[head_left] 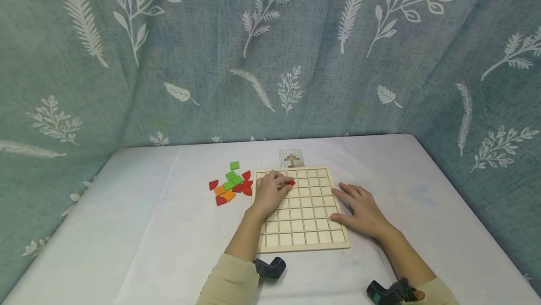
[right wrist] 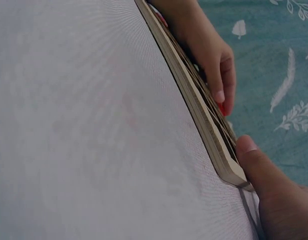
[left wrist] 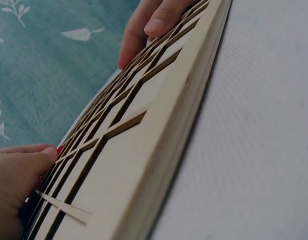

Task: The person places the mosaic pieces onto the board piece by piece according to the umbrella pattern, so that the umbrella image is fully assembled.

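Note:
A pale wooden grid board (head_left: 310, 238) lies flat on the white table. Over its upper middle squares, my left hand (head_left: 268, 194) pinches a small red piece (head_left: 292, 183) between thumb and fingers. That same red piece (right wrist: 222, 108) peeks out below the fingertips in the right wrist view; its full shape is hidden. My right hand (head_left: 362, 210) rests at the board's right edge, fingers spread and fairly straight. In the right wrist view its thumb (right wrist: 248, 145) touches the rim near a corner.
Left of the board are loose flat pieces: several red quarter-rounds (head_left: 213, 185), several green squares (head_left: 234, 165) and orange squares (head_left: 228, 195). A gridded card (head_left: 291, 158) with a small coloured figure sits behind the board's far edge. A leaf-patterned curtain (head_left: 203, 84) hangs behind the table.

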